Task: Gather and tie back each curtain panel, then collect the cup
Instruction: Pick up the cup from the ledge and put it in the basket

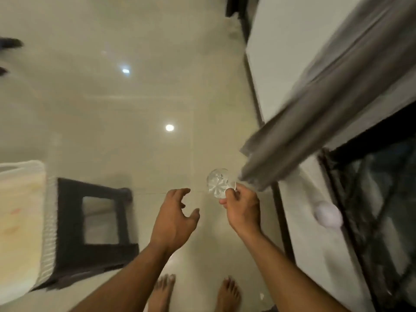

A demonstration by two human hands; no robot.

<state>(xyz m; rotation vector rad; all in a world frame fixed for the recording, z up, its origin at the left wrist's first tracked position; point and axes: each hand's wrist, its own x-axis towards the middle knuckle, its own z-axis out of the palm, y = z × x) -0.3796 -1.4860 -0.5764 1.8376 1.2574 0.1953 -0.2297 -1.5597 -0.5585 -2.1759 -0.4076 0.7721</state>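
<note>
A clear cut-glass cup (216, 183) is held above the glossy floor, and my right hand (242, 207) pinches it at its near side with thumb and fingers. My left hand (176, 216) hovers to the left of the cup, fingers spread and loosely curved, holding nothing. A grey curtain panel (315, 104) hangs gathered in a bundle, running from the upper right down to just right of the cup. Its lower end sits close to my right hand without touching it.
A dark-framed stool or small table (96, 224) stands at the lower left beside a white ribbed bin (21, 224). A dark window frame (371, 210) and white sill run along the right. My bare feet (193, 293) stand on the tiled floor.
</note>
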